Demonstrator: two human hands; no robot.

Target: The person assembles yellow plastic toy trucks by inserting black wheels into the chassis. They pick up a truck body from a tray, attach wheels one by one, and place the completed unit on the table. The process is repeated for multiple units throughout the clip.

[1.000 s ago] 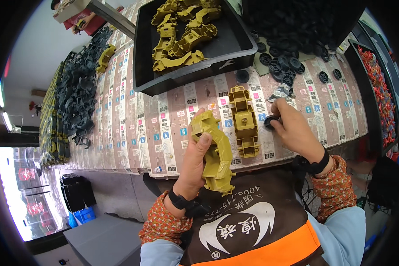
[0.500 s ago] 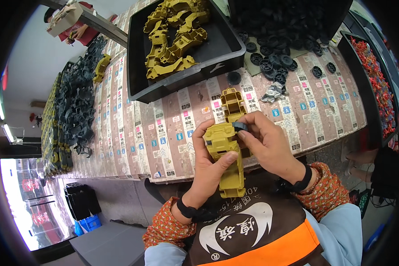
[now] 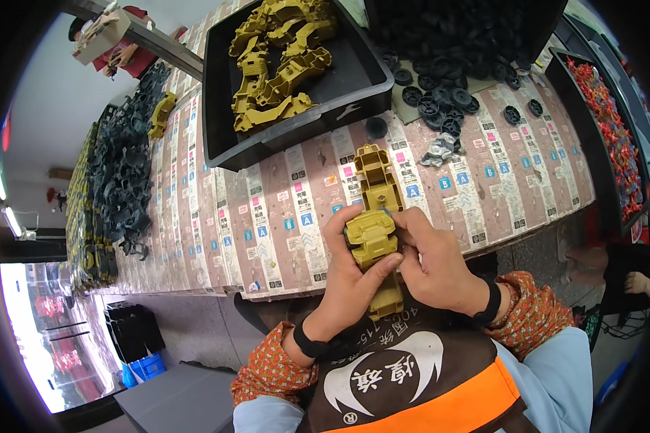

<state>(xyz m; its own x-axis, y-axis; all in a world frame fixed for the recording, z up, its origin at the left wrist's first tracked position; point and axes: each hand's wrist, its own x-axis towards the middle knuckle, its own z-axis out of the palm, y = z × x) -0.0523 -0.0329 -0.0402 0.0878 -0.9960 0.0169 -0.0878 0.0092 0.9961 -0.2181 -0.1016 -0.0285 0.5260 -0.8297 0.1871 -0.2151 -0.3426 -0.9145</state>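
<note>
My left hand (image 3: 350,278) is wrapped round a mustard-yellow plastic toy car body (image 3: 372,234), thumb across its near end. A black wheel shows at the body's left side. My right hand (image 3: 433,260) is closed against the body's right side, pressing at a black wheel that its fingers almost wholly hide. Just beyond, a second yellow car body (image 3: 377,177) lies on the table, its hollow side up. More yellow plastic (image 3: 387,299) shows below my left thumb, over my apron; I cannot tell whether it belongs to the held body.
A black tray (image 3: 300,121) of yellow bodies stands beyond my hands. Loose black wheels (image 3: 440,102) spill out at its right, near crumpled wrapping (image 3: 440,150). Dark plastic parts (image 3: 119,159) are heaped at left. A bin of red parts (image 3: 607,137) stands at right. Another person (image 3: 126,54) is far left.
The held car body has turned and tilted in my left hand. My right fingers have moved lower along its side, and the wheel they held in plain sight is now mostly covered.
</note>
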